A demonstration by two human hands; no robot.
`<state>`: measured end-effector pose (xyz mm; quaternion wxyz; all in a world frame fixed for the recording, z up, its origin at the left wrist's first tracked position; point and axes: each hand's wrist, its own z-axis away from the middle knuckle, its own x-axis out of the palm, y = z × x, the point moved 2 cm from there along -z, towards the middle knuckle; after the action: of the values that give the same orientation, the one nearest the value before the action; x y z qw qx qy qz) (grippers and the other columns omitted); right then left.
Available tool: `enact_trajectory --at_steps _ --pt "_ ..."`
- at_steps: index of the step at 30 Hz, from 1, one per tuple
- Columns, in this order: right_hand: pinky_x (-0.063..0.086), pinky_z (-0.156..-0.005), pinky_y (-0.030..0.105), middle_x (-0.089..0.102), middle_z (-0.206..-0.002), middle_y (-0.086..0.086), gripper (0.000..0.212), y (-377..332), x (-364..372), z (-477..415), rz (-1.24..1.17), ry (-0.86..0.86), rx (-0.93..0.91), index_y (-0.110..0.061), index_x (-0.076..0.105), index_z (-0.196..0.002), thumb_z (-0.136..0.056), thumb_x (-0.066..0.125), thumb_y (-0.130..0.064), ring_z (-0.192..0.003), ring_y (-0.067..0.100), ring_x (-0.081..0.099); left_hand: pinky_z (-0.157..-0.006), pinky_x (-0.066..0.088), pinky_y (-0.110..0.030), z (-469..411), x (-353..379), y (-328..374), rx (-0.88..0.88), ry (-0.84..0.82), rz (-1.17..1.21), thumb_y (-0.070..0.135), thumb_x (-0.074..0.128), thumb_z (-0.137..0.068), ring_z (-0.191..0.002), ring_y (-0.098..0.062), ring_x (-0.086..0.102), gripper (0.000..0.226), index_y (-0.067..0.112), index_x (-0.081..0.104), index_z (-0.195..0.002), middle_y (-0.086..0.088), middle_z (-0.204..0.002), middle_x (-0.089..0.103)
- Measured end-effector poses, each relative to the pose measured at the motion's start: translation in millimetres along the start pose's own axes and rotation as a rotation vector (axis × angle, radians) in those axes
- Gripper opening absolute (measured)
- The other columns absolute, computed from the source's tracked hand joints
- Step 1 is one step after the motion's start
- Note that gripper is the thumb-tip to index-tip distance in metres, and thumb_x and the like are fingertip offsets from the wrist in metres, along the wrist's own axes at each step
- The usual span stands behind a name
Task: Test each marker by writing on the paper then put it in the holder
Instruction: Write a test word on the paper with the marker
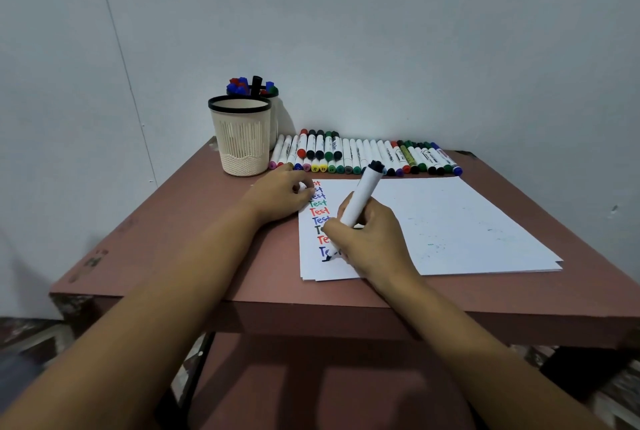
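My right hand [370,242] grips a white marker [362,197] with a black end, its tip touching the paper [450,221] near the lower left corner, where a black mark is forming. A column of coloured "Test" words runs down the paper's left edge. My left hand [280,197] rests on the paper's top left corner, fingers loosely curled, with nothing visible in it. A cream holder [242,142] with a black rim stands just behind my left hand. A second holder [273,117] behind it contains several markers [249,84].
A long row of markers [363,155] lies along the back of the reddish-brown table [194,239], against the wall. The paper is a small stack. The table's front edge is near my forearms, with floor below.
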<state>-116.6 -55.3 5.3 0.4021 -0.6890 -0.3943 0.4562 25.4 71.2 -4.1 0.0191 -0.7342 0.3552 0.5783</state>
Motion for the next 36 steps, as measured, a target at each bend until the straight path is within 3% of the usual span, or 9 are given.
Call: enact_trajectory --at_steps 9,14,19,25,31,36 --pt "0.037 -0.045 0.019 0.055 -0.060 0.001 0.026 -0.2 0.4 1.0 -0.035 -0.047 -0.007 -0.019 0.048 -0.064 -0.082 0.064 -0.012 -0.038 0.001 0.046 -0.076 0.035 -0.026 -1.1 1.0 -0.8 0.000 0.003 -0.002 0.032 0.054 -0.091 -0.086 -0.015 0.047 0.019 0.022 0.064 -0.104 0.000 -0.092 0.046" --pt "0.034 -0.039 0.012 0.046 -0.042 -0.011 0.030 -2.1 0.8 1.9 -0.033 -0.077 -0.028 -0.018 0.045 -0.060 -0.081 0.062 -0.007 -0.035 0.000 0.043 -0.078 0.038 -0.027 -0.8 1.1 -1.1 0.000 -0.003 -0.001 0.032 0.054 -0.091 -0.086 -0.015 0.049 0.020 0.022 0.064 -0.105 -0.002 -0.095 0.048" --pt "0.037 -0.048 0.021 0.048 -0.048 -0.008 0.027 -0.2 -2.7 0.8 -0.072 0.030 -0.038 -0.015 0.046 -0.061 -0.081 0.064 -0.010 -0.042 0.006 0.044 -0.079 0.040 -0.028 -0.4 0.6 -0.4 0.003 -0.010 -0.004 0.032 0.054 -0.091 -0.087 -0.015 0.050 0.020 0.022 0.064 -0.105 -0.002 -0.096 0.049" --pt "0.032 -0.041 0.007 0.047 -0.044 -0.011 0.029 -1.1 -2.0 2.2 -0.011 0.027 -0.066 -0.018 0.046 -0.060 -0.082 0.064 -0.009 -0.043 -0.004 0.048 -0.081 0.042 -0.030 -0.5 -0.1 -0.3 0.000 -0.014 -0.011 0.033 0.054 -0.091 -0.087 -0.017 0.051 0.021 0.022 0.064 -0.106 -0.003 -0.097 0.049" --pt "0.035 -0.042 0.010 0.048 -0.044 -0.012 0.031 -0.6 -1.0 1.3 -0.025 -0.018 -0.058 -0.019 0.045 -0.060 -0.082 0.063 -0.009 -0.041 -0.001 0.046 -0.081 0.042 -0.029 -0.8 0.8 -0.1 0.002 -0.002 -0.011 0.032 0.054 -0.091 -0.086 -0.016 0.050 0.020 0.022 0.064 -0.105 -0.003 -0.096 0.049" --pt "0.039 -0.040 0.012 0.046 -0.041 -0.017 0.032 -1.2 -4.0 2.9 -0.038 0.048 -0.086 -0.017 0.042 -0.059 -0.084 0.060 -0.007 -0.043 -0.002 0.049 -0.081 0.043 -0.031 -0.9 -0.2 -0.9 -0.001 -0.017 -0.018 0.034 0.054 -0.091 -0.086 -0.015 0.051 0.021 0.023 0.064 -0.105 -0.001 -0.095 0.048"
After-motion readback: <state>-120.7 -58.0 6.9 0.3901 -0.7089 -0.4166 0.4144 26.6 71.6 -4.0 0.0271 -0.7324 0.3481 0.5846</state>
